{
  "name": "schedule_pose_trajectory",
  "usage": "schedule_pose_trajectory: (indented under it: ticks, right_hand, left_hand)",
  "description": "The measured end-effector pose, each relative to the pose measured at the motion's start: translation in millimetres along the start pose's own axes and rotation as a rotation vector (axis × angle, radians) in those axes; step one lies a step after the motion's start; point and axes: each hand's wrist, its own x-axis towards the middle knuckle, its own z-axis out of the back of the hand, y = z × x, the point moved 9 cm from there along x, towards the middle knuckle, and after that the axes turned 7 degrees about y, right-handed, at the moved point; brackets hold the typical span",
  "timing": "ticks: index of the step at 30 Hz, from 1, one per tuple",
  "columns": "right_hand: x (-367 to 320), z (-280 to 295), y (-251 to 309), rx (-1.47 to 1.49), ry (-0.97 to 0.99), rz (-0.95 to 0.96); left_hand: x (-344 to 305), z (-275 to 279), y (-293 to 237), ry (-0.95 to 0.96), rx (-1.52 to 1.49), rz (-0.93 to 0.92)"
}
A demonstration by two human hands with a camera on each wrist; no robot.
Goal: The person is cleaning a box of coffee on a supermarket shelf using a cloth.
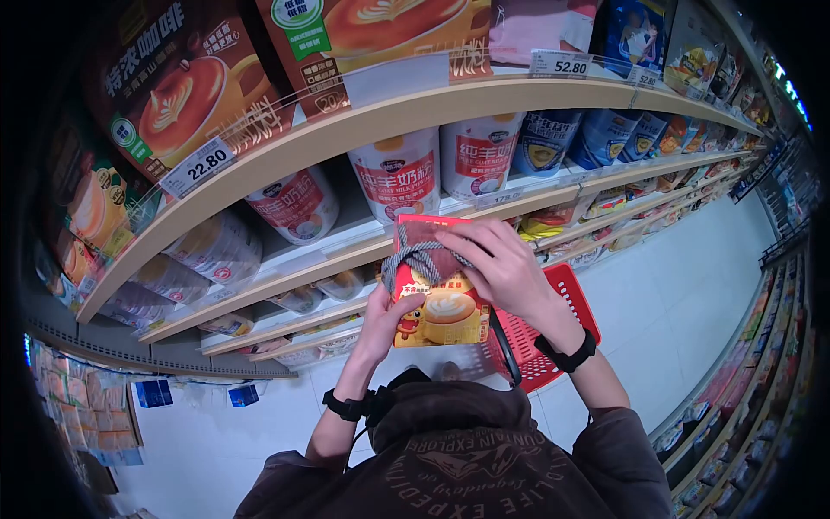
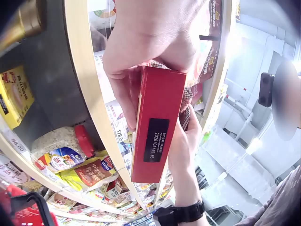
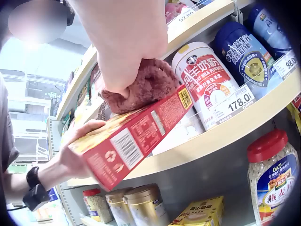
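Observation:
A red and yellow box (image 1: 445,324) with a cup picture is held up before the shelves. My left hand (image 1: 377,323) grips its left edge, thumb on the front. In the left wrist view its red side (image 2: 157,122) carries a black date label. My right hand (image 1: 508,270) pinches a reddish-brown fluffy cloth (image 3: 153,87) against the upper part of the box. A grey twisted cord (image 1: 417,258) crosses over the cloth and box front. The right wrist view shows the barcode side of the box (image 3: 134,141); the right fingertips are partly sunk in the cloth.
Curved shelves hold goat milk powder cans (image 1: 396,177), large coffee boxes (image 1: 177,99) and blue cans (image 1: 546,143). A red basket (image 1: 566,303) with a black handle is below the right forearm. White tiled floor (image 1: 640,298) and another shelf row lie at the right.

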Motion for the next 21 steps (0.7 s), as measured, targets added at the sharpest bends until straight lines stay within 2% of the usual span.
schedule_pose_trajectory:
  ticks: [5, 7, 8, 11, 13, 15, 21]
  right_hand:
    - [5.4, 3.2, 6.5, -0.024, -0.042, -0.084]
    - [-1.8, -16.2, 25.7, 0.151, 0.107, -0.019]
    - [-5.6, -18.8, 34.2, 0.178, 0.136, 0.016]
    - [-9.9, -6.5, 26.2, 0.171, 0.201, -0.003]
    - [-7.5, 1.8, 9.1, 0.144, 0.163, -0.058]
    - [-4.8, 21.2, -13.0, -0.009, -0.059, -0.187]
    - [19.5, -0.1, 11.7, 0.013, -0.095, -0.178]
  left_hand:
    - [2.2, -9.5, -8.4, 0.049, -0.051, -0.099]
    - [4.7, 19.9, 19.3, -0.012, -0.063, -0.086]
    - [2.2, 32.1, 24.5, -0.072, -0.085, -0.166]
    - [2.7, 10.0, -13.0, -0.006, -0.079, -0.195]
    - [3.9, 12.8, -13.6, -0.039, -0.174, -0.180]
    - [4.3, 3.0, -22.8, 0.031, -0.071, -0.158]
    - [9.6, -10.1, -18.3, 0.046, 0.031, -0.167]
